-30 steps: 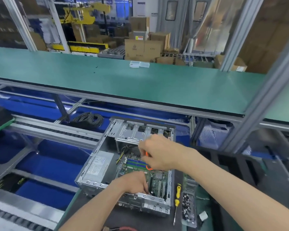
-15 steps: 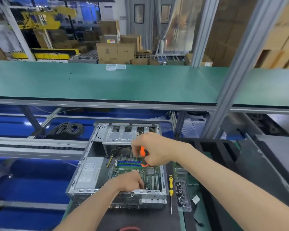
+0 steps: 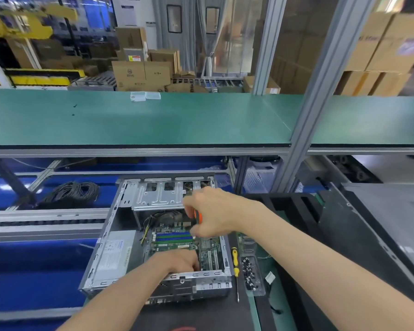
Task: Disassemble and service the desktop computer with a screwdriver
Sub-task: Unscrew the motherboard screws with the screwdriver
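Open computer case (image 3: 110, 254) lying flat on the dark worktop (image 3: 201, 314), long axis running away from the body, drive cage (image 3: 163, 197) at the far end, rear panel nearest; green circuit board (image 3: 177, 240) exposed inside, right of the grey power supply (image 3: 112, 256). Both hands inside the case, directly ahead and below: right hand (image 3: 213, 213) farther in, above the middle of the board, fingers curled round an orange-handled screwdriver (image 3: 198, 217), shaft hidden, seemingly pointing down at the board; left hand (image 3: 177, 261) nearer, at the near edge of the board just behind the rear panel, fingers bent down onto something, though whether gripping or merely steadying cannot be told. Spare yellow screwdriver (image 3: 235, 263) lying along the case's right side, parallel to its long axis, beside a clear tray of screws (image 3: 249, 273). Likely working a board screw; right hand nearer to it.
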Tool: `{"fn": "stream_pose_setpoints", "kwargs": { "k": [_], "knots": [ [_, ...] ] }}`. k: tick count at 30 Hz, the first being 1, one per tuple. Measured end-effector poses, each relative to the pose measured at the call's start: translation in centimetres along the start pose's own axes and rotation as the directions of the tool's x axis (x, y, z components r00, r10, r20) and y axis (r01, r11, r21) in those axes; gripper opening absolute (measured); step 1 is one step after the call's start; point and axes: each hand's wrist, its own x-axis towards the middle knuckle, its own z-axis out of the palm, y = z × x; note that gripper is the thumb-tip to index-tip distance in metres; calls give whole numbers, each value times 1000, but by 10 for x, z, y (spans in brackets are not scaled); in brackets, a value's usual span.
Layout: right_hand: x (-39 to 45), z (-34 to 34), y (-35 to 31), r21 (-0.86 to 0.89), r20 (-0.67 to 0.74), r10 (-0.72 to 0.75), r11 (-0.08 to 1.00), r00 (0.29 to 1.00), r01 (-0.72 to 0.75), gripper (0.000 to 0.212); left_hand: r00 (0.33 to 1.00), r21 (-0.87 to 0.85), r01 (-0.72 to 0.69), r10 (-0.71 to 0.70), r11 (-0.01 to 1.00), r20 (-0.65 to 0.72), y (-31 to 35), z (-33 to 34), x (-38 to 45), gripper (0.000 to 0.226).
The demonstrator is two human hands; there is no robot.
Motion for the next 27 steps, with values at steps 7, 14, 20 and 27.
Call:
{"fn": "stream_pose_setpoints", "kwargs": {
  "k": [7,14,20,27],
  "knots": [
    [1,1,7,46,27,37,998,999,-38,9,990,123,41,-58,991,131,10,5,24,30],
    [0,3,8,-45,-64,132,990,989,-135,36,981,168,109,-134,980,140,8,6,36,37],
    [5,1,8,98,27,-18,995,999,16,18,983,139,59,-82,989,164,1,8,40,33],
    [13,7,11,-130,-108,140,980,984,-153,30,980,75,7,-22,997,197,1,6,38,50]
  ]
}}
